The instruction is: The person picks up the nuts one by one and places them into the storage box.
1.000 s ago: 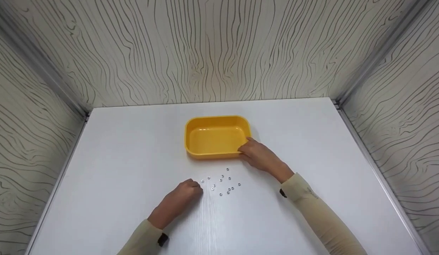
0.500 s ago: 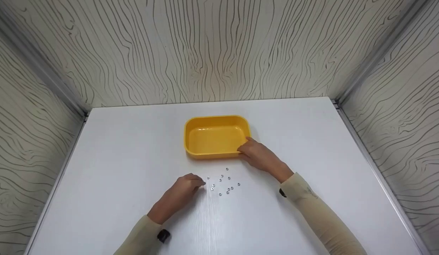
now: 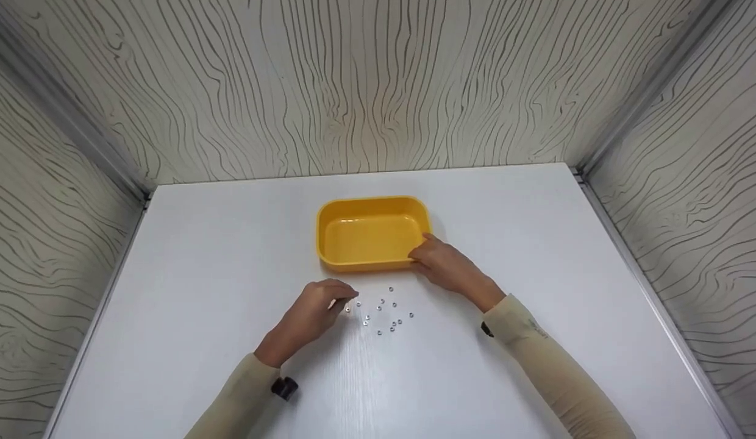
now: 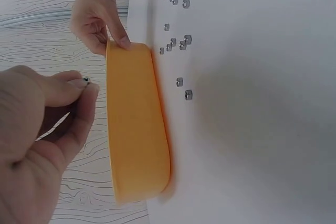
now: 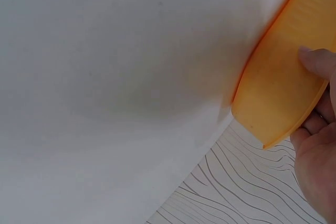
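While the left hand pinches a small nut, the right hand grips the yellow tray

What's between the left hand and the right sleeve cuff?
Loose metal nuts, scattered on the white table, lie between the left hand and right sleeve cuff. The head view shows it.

Even, bright light fills the head view, with a pale, streaky glare on the white table and small highlights inside the yellow tray. Both wrist views look hazier and softer (the right one the dimmer), each with a broad, blurry grey shadow across the white table.
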Demonstrator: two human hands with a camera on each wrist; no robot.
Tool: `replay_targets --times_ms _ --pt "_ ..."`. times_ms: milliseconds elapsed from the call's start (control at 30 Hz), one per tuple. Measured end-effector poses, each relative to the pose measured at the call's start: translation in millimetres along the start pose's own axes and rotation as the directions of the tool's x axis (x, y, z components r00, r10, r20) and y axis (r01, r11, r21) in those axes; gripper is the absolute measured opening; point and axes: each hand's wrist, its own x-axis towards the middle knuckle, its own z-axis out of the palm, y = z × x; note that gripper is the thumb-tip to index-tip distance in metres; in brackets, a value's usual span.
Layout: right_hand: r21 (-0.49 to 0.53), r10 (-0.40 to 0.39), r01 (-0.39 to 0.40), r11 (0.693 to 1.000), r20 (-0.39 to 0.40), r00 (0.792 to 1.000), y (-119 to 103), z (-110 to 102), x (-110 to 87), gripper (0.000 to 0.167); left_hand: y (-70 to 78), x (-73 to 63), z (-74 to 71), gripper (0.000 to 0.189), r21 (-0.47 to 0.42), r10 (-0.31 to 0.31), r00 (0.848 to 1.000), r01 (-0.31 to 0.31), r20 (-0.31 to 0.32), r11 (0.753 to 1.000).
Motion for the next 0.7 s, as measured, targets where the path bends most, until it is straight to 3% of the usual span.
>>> replay_targets --times_ms 333,700 --pt "-0.007 0.003 -0.003 1.000 0.011 1.000 0 1 1.8 0.014 -0.5 9.0 -2.6 0.025 -0.094 -0.050 0.998 0.046 -0.043 0.994" --pt "0.015 0.020 -0.021 1.000 0.020 1.000 0 0 2.5 0.015 -5.1 20.5 -8.6 0.021 -0.205 -0.162 0.984 0.144 -0.073 0.968"
